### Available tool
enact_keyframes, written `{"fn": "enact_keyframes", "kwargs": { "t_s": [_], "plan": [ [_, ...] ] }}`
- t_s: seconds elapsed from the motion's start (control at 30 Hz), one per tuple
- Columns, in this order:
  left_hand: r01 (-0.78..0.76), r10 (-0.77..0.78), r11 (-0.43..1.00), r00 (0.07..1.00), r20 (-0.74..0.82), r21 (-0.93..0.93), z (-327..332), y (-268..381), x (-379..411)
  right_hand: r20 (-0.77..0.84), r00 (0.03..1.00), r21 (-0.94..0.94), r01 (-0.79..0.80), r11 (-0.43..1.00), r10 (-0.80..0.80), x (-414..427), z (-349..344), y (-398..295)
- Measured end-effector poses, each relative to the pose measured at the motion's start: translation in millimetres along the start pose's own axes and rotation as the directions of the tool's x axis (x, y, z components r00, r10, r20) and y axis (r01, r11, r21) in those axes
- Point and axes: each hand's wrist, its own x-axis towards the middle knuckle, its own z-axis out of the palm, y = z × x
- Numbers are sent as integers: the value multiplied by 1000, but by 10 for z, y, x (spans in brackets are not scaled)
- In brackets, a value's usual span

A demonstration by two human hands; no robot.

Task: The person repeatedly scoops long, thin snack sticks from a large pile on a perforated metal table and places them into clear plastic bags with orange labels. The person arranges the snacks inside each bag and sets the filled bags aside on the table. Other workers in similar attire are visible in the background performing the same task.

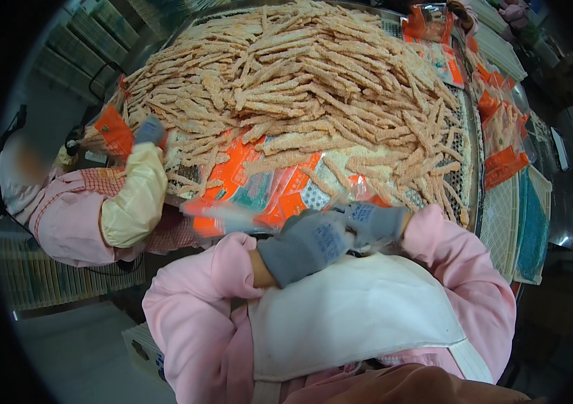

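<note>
My left hand (311,245) and my right hand (375,222), both in grey knitted work gloves, meet close to my white apron (357,313). Clear plastic shows around my right hand, partly covered by it; whether either hand grips it is unclear. Just beyond them, flat orange-and-clear plastic bags (246,177) lie at the near edge of the perforated metal table. Some breaded strips (291,157) rest on these bags. Behind is a large heap of long breaded strips (306,76). My fingertips are hidden by the gloves' backs.
On the left a co-worker in pink with cream sleeves (134,197) holds an orange-printed bag (114,130). Filled bags (503,131) lie along the right edge, beside plastic mesh trays (503,217). Another person's hands are at the top right, by a bag (430,22).
</note>
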Motion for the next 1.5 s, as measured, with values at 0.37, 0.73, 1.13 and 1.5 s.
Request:
{"fn": "enact_keyframes", "kwargs": {
  "t_s": [0.37,0.73,1.13,1.5],
  "plan": [
    [93,-85,994,989,-118,59,252,61,-52,-491,706,-387,-702,598,510,62,-448,1367],
    [-40,19,998,941,-339,-57,72,35,-260,-335,781,-154,-597,787,527,676,-299,856],
    [-13,7,997,997,-82,-76,73,-4,-105,-404,889,-725,-456,516,217,887,-174,1229],
    [142,-162,979,978,-134,-146,70,-229,-234,-548,663,10,-605,796,510,436,-231,1158]
  ]
}}
